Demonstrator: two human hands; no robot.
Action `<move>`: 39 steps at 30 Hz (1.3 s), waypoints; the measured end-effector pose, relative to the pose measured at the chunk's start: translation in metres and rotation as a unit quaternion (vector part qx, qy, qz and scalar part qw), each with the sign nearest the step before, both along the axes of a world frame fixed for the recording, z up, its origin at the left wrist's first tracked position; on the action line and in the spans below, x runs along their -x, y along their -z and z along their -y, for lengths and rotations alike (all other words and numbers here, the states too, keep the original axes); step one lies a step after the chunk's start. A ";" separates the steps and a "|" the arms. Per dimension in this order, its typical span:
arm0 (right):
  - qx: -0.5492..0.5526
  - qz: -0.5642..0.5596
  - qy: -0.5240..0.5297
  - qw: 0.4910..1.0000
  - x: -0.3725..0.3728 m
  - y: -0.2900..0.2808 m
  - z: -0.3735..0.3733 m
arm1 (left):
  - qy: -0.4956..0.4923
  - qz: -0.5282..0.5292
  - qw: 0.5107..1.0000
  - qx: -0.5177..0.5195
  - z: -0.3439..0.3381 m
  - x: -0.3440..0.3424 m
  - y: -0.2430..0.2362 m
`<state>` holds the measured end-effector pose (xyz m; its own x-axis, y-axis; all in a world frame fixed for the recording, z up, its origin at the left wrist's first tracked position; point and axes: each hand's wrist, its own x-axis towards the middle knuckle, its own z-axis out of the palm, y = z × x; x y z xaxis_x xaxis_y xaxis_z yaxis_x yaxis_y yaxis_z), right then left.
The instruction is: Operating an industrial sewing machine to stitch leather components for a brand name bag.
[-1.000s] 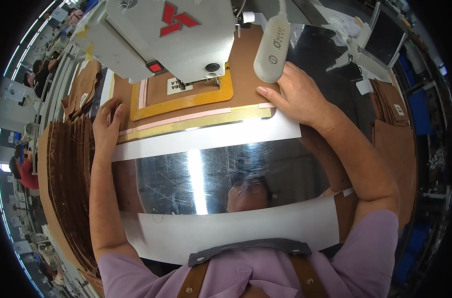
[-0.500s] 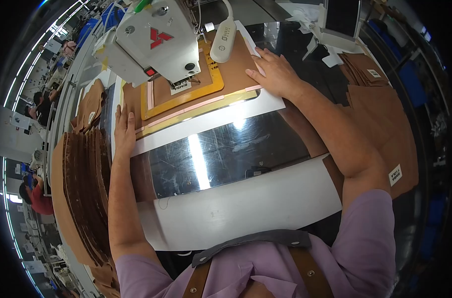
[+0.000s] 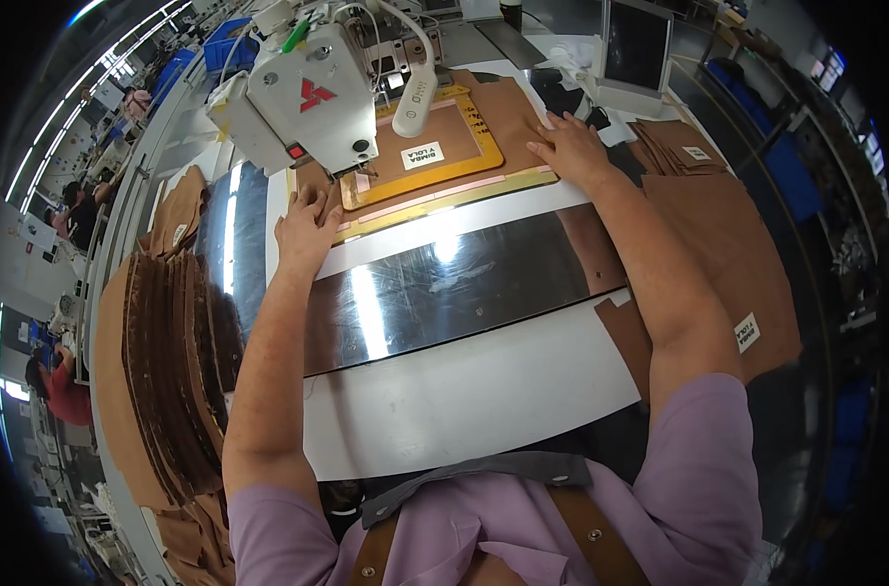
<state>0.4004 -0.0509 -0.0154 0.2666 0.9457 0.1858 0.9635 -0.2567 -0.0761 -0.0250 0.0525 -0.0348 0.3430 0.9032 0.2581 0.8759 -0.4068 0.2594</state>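
Note:
My left hand [image 3: 309,230] lies with fingers apart on the near left corner of a brown leather-like sheet [image 3: 519,115]. At the sheet's right edge, my right hand [image 3: 573,151] rests flat, fingers stretched out. A yellow frame [image 3: 486,158] lies on the sheet between them, around a white label [image 3: 423,156] with dark lettering. Along the near edge runs a yellow and pink strip [image 3: 454,203]. The white sewing machine head [image 3: 313,98] stands over the frame's left part and hides some of it. Neither hand grips anything.
Brown pieces are stacked at left [image 3: 171,371] and at right [image 3: 723,254]. A shiny metal plate [image 3: 464,278] spans the table before me, with a white surface [image 3: 474,400] nearer. A dark screen [image 3: 637,49] stands at the back right. A pale lamp [image 3: 415,101] hangs beside the machine head.
The brown sheet and yellow frame have slid right relative to the machine head. The label, formerly under the head, now shows clear of it. Both hands moved right along with the sheet.

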 end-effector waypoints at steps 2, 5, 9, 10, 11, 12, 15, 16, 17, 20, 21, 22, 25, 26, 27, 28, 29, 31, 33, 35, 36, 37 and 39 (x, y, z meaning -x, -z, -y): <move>-0.022 -0.007 0.001 1.000 -0.007 0.006 0.000 | -0.003 -0.017 1.000 -0.004 0.004 -0.007 -0.004; -0.090 -0.008 -0.064 0.994 0.002 0.004 -0.002 | -0.015 -0.044 0.999 -0.018 0.015 -0.010 -0.013; -0.076 -0.107 0.026 0.991 0.020 -0.016 0.006 | 0.010 -0.143 0.980 -0.141 0.055 -0.020 -0.045; -0.080 -0.118 0.026 0.989 0.014 -0.021 0.009 | 0.033 -0.201 0.965 -0.166 0.066 -0.026 -0.056; -0.084 -0.128 0.031 0.988 0.005 -0.026 0.016 | 0.047 -0.200 0.964 -0.168 0.077 -0.030 -0.061; -0.106 -0.136 0.032 0.985 -0.002 -0.030 0.024 | 0.096 -0.172 0.960 -0.199 0.090 -0.031 -0.062; -0.161 -0.143 0.022 0.976 -0.041 -0.049 0.054 | 0.193 -0.114 0.953 -0.206 0.144 -0.045 -0.080; -0.187 -0.150 0.021 0.970 -0.052 -0.060 0.071 | 0.215 -0.092 0.954 -0.189 0.163 -0.052 -0.090; -0.210 -0.155 0.022 0.965 -0.065 -0.069 0.089 | 0.230 -0.088 0.952 -0.182 0.180 -0.064 -0.096; -0.263 -0.156 0.055 0.950 -0.122 -0.094 0.165 | 0.358 -0.004 0.913 -0.197 0.230 -0.114 -0.103; -0.273 -0.121 0.050 0.953 -0.144 -0.101 0.198 | 0.395 0.019 0.898 -0.194 0.245 -0.133 -0.099; -0.284 -0.119 0.064 0.949 -0.151 -0.111 0.224 | 0.429 0.047 0.883 -0.184 0.260 -0.146 -0.094; -0.306 -0.194 0.140 0.922 -0.214 -0.115 0.331 | 0.544 0.096 0.829 -0.087 0.306 -0.182 -0.085; -0.294 -0.175 0.161 0.926 -0.223 -0.112 0.360 | 0.564 0.107 0.815 -0.076 0.318 -0.189 -0.084; -0.306 -0.180 0.194 0.914 -0.242 -0.101 0.396 | 0.589 0.122 0.796 -0.064 0.327 -0.195 -0.084; -0.293 -0.110 0.266 0.912 -0.248 -0.093 0.420 | 0.599 0.090 0.795 -0.032 0.331 -0.193 -0.089; -0.277 -0.040 0.334 0.900 -0.248 -0.086 0.436 | 0.597 0.091 0.797 -0.033 0.329 -0.190 -0.089; -0.251 0.090 0.389 0.882 -0.243 -0.068 0.455 | 0.598 0.063 0.799 0.011 0.315 -0.180 -0.084; -0.226 0.214 0.435 0.845 -0.240 -0.068 0.447 | 0.582 0.084 0.809 -0.010 0.294 -0.166 -0.078; -0.262 0.084 0.356 0.893 -0.214 -0.078 0.398 | 0.514 0.108 0.851 0.023 0.271 -0.148 -0.074; -0.263 -0.008 0.300 0.917 -0.196 -0.080 0.365 | 0.476 0.093 0.873 0.051 0.259 -0.138 -0.067; -0.265 -0.099 0.239 0.929 -0.176 -0.085 0.327 | 0.436 0.079 0.893 0.075 0.249 -0.127 -0.066; -0.240 -0.110 0.121 0.957 -0.153 -0.076 0.254 | 0.348 0.083 0.929 0.095 0.234 -0.106 -0.068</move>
<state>0.5530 -0.3046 0.0603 0.5501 0.6710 0.4971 0.8271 -0.3557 -0.4352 0.0806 -0.1810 0.0336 0.8308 0.5122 0.2177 0.3592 -0.7923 0.4932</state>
